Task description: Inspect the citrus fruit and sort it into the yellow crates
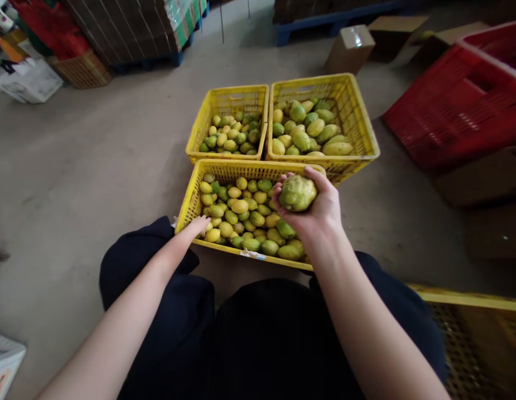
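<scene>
My right hand (pixel 320 208) holds up a large, lumpy green-yellow lemon (pixel 298 193), palm up, with the fingers curled round its far side. Below it stands the near yellow crate (pixel 216 249), filled with yellow and green lemons (pixel 240 206). Over this crate's left rim reaches my left hand (pixel 200 224). Its fingers stretch down onto the lemons in the near left corner, and the fingertips are partly hidden among them. No lifted fruit shows in that hand.
Behind stand two more yellow crates: the left crate (pixel 191 136) has smaller lemons, the right crate (pixel 366 133) larger ones. A red crate (pixel 461 105) leans at right, near cardboard boxes (pixel 350 49). Another yellow crate (pixel 470 300) stands by my right leg. Loaded pallets line the back.
</scene>
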A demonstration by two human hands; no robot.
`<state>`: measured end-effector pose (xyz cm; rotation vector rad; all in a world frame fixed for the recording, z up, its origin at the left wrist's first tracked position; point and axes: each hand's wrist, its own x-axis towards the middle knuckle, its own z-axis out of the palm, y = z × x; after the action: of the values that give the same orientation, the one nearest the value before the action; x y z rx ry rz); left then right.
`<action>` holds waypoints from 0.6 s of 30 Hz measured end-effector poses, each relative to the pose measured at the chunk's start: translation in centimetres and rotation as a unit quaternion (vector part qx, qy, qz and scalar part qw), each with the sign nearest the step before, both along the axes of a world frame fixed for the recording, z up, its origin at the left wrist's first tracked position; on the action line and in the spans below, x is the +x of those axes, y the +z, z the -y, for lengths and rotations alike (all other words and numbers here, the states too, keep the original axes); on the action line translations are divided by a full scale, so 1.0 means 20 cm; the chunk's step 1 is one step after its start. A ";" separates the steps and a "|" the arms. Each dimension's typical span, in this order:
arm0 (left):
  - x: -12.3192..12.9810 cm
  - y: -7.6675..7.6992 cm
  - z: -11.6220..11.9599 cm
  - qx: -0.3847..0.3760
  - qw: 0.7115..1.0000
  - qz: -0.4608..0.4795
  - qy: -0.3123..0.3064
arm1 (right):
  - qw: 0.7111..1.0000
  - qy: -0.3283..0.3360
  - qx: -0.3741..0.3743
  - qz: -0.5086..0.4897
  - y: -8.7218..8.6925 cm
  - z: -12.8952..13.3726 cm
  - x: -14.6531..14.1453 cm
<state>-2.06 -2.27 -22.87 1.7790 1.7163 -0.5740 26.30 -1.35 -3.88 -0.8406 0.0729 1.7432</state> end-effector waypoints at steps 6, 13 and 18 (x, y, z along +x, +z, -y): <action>0.01 -0.08 -0.02 0.002 1.000 0.000 0.006 | 0.999 -0.007 0.046 0.017 0.02 0.03 0.07; 0.02 0.05 -0.03 0.079 0.992 0.088 0.051 | 0.997 0.002 0.070 0.042 0.01 0.03 0.12; 0.08 0.42 -0.18 0.155 0.959 0.204 0.123 | 0.999 0.009 0.040 0.034 0.01 0.03 0.10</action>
<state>-0.40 1.37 -14.46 1.6982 1.7551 0.1722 28.23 -2.03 -3.61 -0.8444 -0.0496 1.7208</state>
